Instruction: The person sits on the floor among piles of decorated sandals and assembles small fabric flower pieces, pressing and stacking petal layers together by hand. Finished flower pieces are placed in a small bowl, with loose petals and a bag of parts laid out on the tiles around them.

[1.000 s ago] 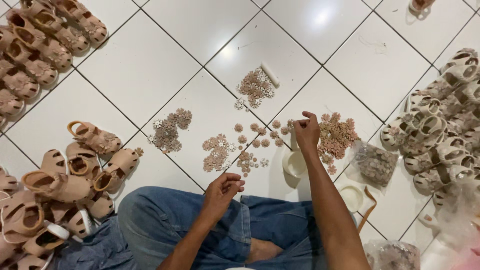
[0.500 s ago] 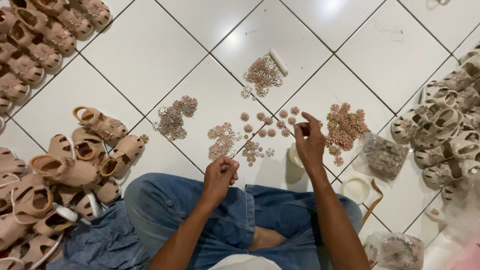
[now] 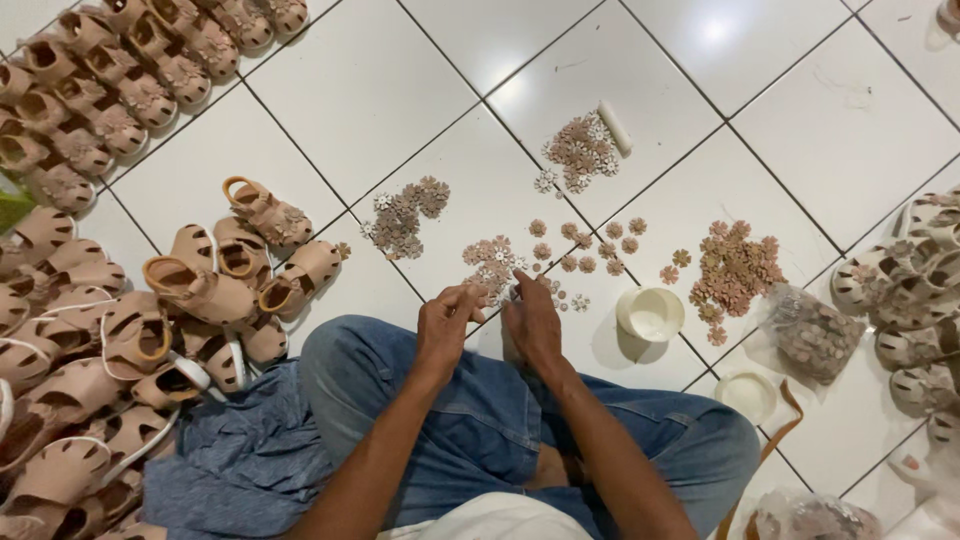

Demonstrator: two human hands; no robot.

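left hand [image 3: 447, 325] and right hand [image 3: 533, 322] side by side over the knee, fingers pinched, contents too small to tell | flower pieces [image 3: 492, 262] on tile just beyond fingertips | white cup [image 3: 650, 313] right | sandals [image 3: 215, 290] left

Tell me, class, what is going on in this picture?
A person in jeans sits on a white tiled floor. The left hand and right hand meet just above the knees, over a small cluster of flower pieces, seemingly pinching something tiny. More flower piles lie spread in front, beside a small white cup and a clear bag of pieces. Tan sandals are heaped to the person's left, pale ones to the right.
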